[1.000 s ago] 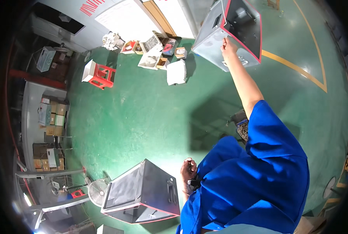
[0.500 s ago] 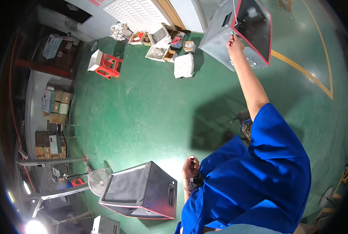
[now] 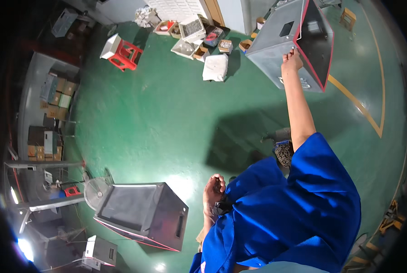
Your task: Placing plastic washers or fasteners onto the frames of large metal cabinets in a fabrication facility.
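Observation:
My right arm reaches up and forward to a grey metal cabinet (image 3: 276, 50) with red-trimmed edges and an open dark front. The fingers of my right hand (image 3: 292, 63) are closed together at the edge of that opening; whatever they pinch is too small to name. A thin pale rod or cord (image 3: 299, 32) runs along the edge above them. My left hand (image 3: 214, 190) hangs low beside my blue clothing with its fingers curled; shadow hides what is in the palm. To its left is a second grey cabinet (image 3: 167, 211) with red trim and a dark panel.
Small boxes and trays of parts (image 3: 192, 29) and a white bundle (image 3: 215, 68) lie far ahead. A red stool (image 3: 125, 57) carries a white bin. At lower left is a fan (image 3: 96, 192); a speckled container (image 3: 283, 154) sits near my legs. Yellow floor lines (image 3: 356, 102) run right.
My view has shifted, and the room appears moved within it. My right hand stays at the cabinet's edge. My left hand remains low with curled fingers.

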{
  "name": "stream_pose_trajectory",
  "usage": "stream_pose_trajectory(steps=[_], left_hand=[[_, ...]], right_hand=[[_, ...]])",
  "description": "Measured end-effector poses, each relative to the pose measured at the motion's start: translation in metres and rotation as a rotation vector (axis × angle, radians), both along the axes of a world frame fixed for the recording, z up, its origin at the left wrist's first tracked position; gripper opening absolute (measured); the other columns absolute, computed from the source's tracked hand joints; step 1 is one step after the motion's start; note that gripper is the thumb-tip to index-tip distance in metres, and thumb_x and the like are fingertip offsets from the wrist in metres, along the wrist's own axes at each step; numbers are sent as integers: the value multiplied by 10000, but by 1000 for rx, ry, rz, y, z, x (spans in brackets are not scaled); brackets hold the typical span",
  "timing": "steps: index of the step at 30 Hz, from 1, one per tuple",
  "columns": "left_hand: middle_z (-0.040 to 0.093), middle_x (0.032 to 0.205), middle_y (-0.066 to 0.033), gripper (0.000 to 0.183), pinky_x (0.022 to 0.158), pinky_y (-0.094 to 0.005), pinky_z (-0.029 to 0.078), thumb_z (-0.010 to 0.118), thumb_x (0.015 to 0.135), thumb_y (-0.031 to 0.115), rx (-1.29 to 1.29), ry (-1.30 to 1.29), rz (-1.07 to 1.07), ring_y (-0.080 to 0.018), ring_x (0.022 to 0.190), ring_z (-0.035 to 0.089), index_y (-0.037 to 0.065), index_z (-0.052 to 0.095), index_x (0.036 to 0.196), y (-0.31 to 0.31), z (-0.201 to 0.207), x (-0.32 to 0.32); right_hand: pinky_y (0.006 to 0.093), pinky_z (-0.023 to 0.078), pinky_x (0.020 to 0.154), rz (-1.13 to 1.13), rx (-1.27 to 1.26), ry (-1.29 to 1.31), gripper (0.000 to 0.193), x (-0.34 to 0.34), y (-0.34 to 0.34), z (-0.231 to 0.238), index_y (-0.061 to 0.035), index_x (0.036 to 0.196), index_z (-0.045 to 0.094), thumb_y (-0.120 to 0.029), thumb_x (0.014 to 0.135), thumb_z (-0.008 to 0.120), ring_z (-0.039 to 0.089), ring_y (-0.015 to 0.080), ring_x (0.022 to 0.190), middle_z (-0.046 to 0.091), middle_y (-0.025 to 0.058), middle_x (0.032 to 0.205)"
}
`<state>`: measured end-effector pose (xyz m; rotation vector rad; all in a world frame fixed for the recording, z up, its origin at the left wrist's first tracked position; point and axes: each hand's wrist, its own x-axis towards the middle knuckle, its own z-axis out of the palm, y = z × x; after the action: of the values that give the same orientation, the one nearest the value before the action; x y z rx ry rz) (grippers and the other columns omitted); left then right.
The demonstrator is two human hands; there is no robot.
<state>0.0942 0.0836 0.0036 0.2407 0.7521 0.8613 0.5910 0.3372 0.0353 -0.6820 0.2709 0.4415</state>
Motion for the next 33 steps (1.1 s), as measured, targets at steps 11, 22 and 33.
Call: stream_pose_trajectory(steps=[11, 22, 33], left_hand=[[573, 925, -88, 230, 719, -270, 469, 401, 980, 215, -135, 8, 28, -164, 807, 563, 35, 543, 1000, 1, 14, 12], [307, 598, 16, 411, 487, -244, 255, 315, 1010, 295, -375, 4, -290, -98, 515, 276, 131, 318, 633, 16, -11, 50], [292, 554, 38, 458, 388, -203, 222, 322, 1011, 331, -511, 346, -412, -70, 459, 272, 166, 312, 583, 26, -22, 111]], right_hand=[[368, 469, 625, 382, -257, -468, 341, 47, -57, -65, -58, 965, 587, -374, 850, 639, 558, 188, 669, 598, 34, 802], [272, 509, 490, 1009, -1119, -312, 245, 52, -346, -258, 23, 839, 650, -217, 803, 685, 626, 139, 607, 644, 91, 695], [408, 473, 761, 729, -1656, -781, 251, 6, -349, -354, -65, 919, 621, -184, 718, 711, 603, 322, 864, 618, 136, 868]])
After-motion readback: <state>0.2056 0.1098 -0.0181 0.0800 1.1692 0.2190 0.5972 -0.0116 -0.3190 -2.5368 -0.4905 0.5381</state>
